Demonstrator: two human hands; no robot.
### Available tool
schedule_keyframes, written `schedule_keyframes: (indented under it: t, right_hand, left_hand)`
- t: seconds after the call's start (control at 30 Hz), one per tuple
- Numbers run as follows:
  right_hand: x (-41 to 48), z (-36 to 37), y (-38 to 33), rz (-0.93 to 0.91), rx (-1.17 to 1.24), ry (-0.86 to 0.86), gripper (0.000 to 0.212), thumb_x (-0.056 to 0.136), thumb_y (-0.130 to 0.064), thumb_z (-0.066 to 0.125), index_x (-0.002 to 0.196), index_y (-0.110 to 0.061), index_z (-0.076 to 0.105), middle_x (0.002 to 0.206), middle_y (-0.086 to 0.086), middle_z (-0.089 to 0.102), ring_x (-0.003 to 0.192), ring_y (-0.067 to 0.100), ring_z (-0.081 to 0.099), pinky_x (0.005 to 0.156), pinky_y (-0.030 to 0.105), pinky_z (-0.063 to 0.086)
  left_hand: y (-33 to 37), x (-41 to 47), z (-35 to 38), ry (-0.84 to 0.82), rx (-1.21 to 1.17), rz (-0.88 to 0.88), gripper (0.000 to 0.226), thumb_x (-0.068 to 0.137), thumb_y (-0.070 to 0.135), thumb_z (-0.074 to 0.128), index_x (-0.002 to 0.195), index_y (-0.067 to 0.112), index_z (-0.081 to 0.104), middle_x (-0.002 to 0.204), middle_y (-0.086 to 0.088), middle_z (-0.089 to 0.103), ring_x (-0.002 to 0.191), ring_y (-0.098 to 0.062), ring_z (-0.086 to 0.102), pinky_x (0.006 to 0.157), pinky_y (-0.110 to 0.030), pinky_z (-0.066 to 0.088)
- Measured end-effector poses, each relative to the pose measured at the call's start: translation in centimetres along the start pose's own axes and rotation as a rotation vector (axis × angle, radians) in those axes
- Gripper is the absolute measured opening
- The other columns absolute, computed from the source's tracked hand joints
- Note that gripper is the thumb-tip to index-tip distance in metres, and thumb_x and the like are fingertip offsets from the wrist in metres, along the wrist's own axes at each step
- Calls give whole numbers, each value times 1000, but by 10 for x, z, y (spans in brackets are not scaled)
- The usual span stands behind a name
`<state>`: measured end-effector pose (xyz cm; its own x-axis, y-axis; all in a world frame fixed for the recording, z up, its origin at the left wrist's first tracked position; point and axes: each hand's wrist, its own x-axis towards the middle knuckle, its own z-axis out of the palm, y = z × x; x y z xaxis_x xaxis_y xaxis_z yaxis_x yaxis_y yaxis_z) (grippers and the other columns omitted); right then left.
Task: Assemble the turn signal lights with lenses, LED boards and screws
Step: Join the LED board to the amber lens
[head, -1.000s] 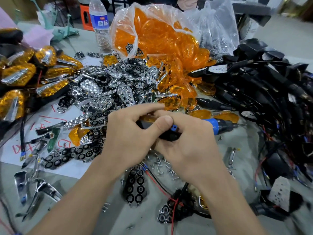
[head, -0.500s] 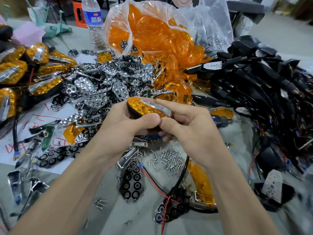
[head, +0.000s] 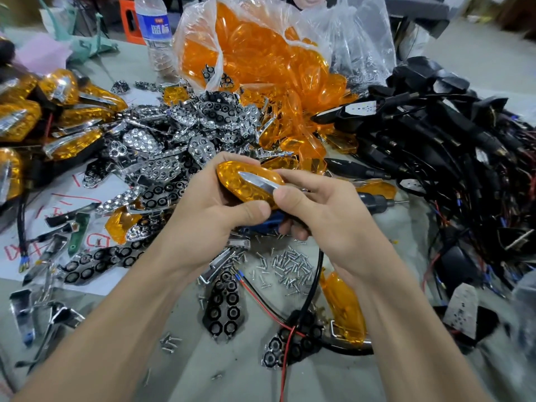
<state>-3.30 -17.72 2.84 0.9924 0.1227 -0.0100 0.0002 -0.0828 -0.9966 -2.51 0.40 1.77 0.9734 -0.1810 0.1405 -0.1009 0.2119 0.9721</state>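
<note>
Light: the light [head: 249,184] is held above the desk [head: 188,369], amber lens and chrome strip facing up.
Hands: the left hand [head: 203,221] grips its wide end, and the right hand [head: 327,219] pinches the chrome tip.
Change: a second ago the hands hid the lens; now it is turned up in plain view.
Meaning: this is probably a check of a closed unit, which would go next to the finished pile [head: 72,111].
Nearby: screws [head: 290,268] lie loose below the hands, and a screwdriver [head: 377,201] lies on the desk behind the right hand.
</note>
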Motion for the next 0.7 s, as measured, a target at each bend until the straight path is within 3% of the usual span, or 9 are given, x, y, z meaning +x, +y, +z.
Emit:
schedule_keyframes:
  t: [0.1, 0.2, 0.3, 0.4, 0.5, 0.6, 0.7]
  right_hand:
    - [2, 5, 2, -15, -36, 67, 25, 99, -22, 69, 124, -20, 76, 75, 9, 72, 61, 22, 57, 61, 36, 48]
    - [0, 4, -2, -11, 58, 62, 22, 98, -14, 70, 118, -18, 77, 73, -4, 73, 58, 12, 58, 55, 21, 48]
    - [-3, -1, -8, -105, 162, 97, 34, 85, 2, 79, 108, -24, 78, 83, -7, 79, 68, 6, 72, 61, 15, 53]
    - [-6, 10, -6, -224, -23, 316, 52, 70, 3, 88, 112, -26, 80, 96, -16, 80, 94, 1, 75, 82, 18, 58]
    - [-12, 30, 0, -355, -407, 483, 59, 66, -7, 89, 117, -34, 78, 100, -20, 77, 95, -2, 71, 89, 15, 53]
    - [-17, 40, 0, -438, -588, 358, 60, 70, -7, 79, 122, -38, 73, 102, -10, 76, 97, 10, 68, 92, 27, 53]
    - [-18, 36, -7, -410, -394, 163, 57, 70, -11, 77, 123, -34, 73, 111, -23, 75, 104, -1, 70, 94, 22, 55]
  left_hand:
    - [0, 0, 1, 25, 146, 21, 41, 72, 10, 78, 109, 20, 61, 92, 3, 75, 89, -13, 70, 82, -31, 61]
    - [3, 0, -2, 83, 360, 47, 44, 70, 28, 86, 109, 31, 64, 98, 7, 78, 92, -15, 74, 82, -42, 63]
    - [4, -2, 0, 194, 515, 87, 52, 70, 32, 92, 115, 38, 65, 94, 13, 80, 83, -12, 78, 74, -37, 63]
    - [0, -3, 12, 149, 179, 16, 33, 91, 5, 76, 119, 23, 72, 100, -3, 81, 90, -23, 79, 76, -37, 65]
    - [0, -3, 19, 126, -135, -103, 20, 94, 13, 70, 112, 20, 75, 106, -11, 79, 94, -23, 76, 76, -30, 62]
    - [4, -2, 17, 140, -175, -135, 44, 82, 30, 74, 121, 10, 68, 111, -10, 78, 95, -20, 75, 78, -26, 60]
    - [5, 1, 8, 137, -176, -134, 42, 77, 22, 71, 116, 9, 67, 101, -11, 74, 91, -24, 72, 79, -33, 59]
